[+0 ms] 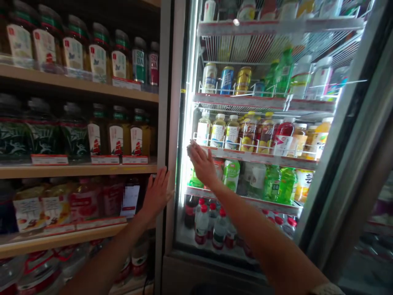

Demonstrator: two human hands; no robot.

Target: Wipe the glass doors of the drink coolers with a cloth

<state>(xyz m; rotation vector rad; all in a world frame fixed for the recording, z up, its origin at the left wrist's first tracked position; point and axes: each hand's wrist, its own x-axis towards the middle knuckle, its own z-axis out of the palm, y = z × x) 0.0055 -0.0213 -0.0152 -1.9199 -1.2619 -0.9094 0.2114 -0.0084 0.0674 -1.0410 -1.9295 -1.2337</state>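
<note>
My right hand (202,164) reaches across to the left side of the lit drinks fridge. Its fingers press a small, crumpled, greyish-white cloth (190,148) against the fridge's glass front, level with the edge of the middle shelf. Most of the cloth is hidden beneath the fingers. My left hand (157,193) rests with fingers stretched out at the metal frame (164,123) between the wooden shelving and the fridge. I see nothing held in it. Behind the glass, white-capped tea bottles (218,130) stand closest to my right hand.
Wooden shelves (76,170) packed with bottles stand at the left. A pale upright screen or card (130,200) is near my left hand. Cans (227,80), green bottles (284,69) and red-capped bottles (220,229) fill the fridge. A thick dark frame (346,155) runs along its right side.
</note>
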